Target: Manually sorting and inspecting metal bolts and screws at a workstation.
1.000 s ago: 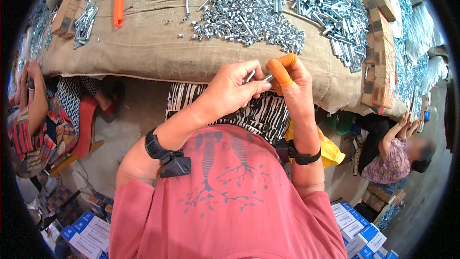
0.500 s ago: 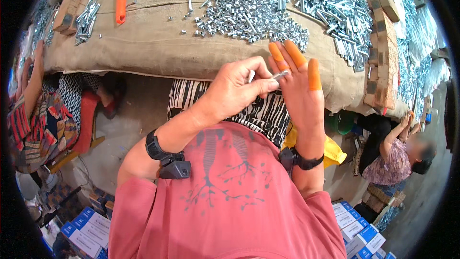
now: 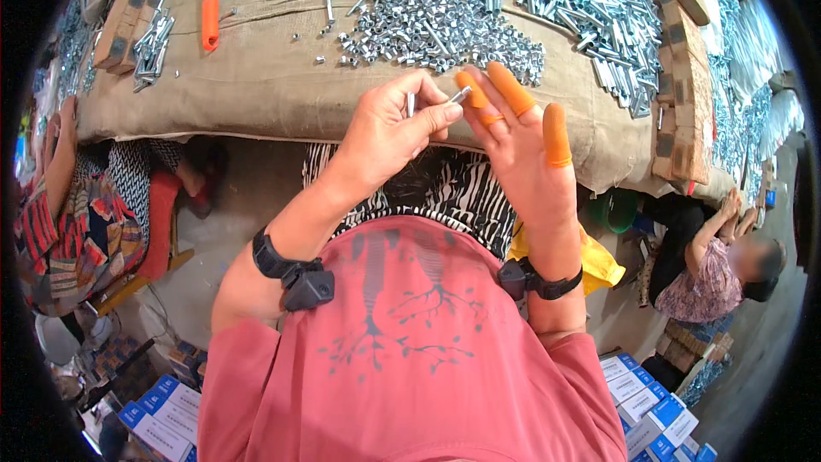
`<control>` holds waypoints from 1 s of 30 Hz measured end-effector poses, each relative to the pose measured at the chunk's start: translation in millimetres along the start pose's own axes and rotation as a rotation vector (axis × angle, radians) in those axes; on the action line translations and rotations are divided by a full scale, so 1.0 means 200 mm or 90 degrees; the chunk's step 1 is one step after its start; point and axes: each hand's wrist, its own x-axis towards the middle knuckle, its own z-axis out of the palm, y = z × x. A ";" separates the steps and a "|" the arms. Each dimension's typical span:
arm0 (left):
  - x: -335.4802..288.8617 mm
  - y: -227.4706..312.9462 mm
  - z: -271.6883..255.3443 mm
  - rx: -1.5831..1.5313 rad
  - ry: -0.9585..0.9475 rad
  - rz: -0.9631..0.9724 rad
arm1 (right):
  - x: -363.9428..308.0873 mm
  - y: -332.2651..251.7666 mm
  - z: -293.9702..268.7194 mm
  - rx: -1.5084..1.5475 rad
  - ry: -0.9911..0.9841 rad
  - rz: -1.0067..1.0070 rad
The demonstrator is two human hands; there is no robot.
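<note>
Down at close range over a pink shirt [image 3: 428,325] with a dark branching print, a black strapped device [image 3: 310,287] on the left wrist and another [image 3: 515,279] on the right. Just ahead, above the near edge of a burlap-covered table [image 3: 256,103], at work with two bare hands. With the left hand [image 3: 385,128], pinching a slim metal piece [image 3: 460,96] between thumb and forefinger, a second metal piece [image 3: 410,105] within the curled fingers. With the right hand [image 3: 534,158], spread open, palm up, orange covers [image 3: 556,137] on the thumb and two fingers; beside those fingers, the slim piece's tip, perhaps touching, hard to tell from this angle. Beyond, on the burlap, a heap of short metal cylinders [image 3: 453,30], an orange-handled tool [image 3: 210,26] to the left and a pile of longer metal rods [image 3: 590,21] to the right, bordered by brown blocks [image 3: 684,111]. Farther right, a seated co-worker [image 3: 705,278] in a patterned top, hands close together.
</note>
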 end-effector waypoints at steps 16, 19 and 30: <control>-0.03 0.11 -0.05 0.404 -0.074 -0.019 | 0.04 -0.17 -0.16 -0.790 0.231 -0.161; 0.00 0.13 -0.06 0.122 -0.086 -0.148 | 0.09 -0.32 -0.35 -1.008 0.416 -0.274; 0.03 0.05 0.07 0.112 -0.138 -0.004 | 0.19 -0.44 -0.49 -1.191 0.456 -0.212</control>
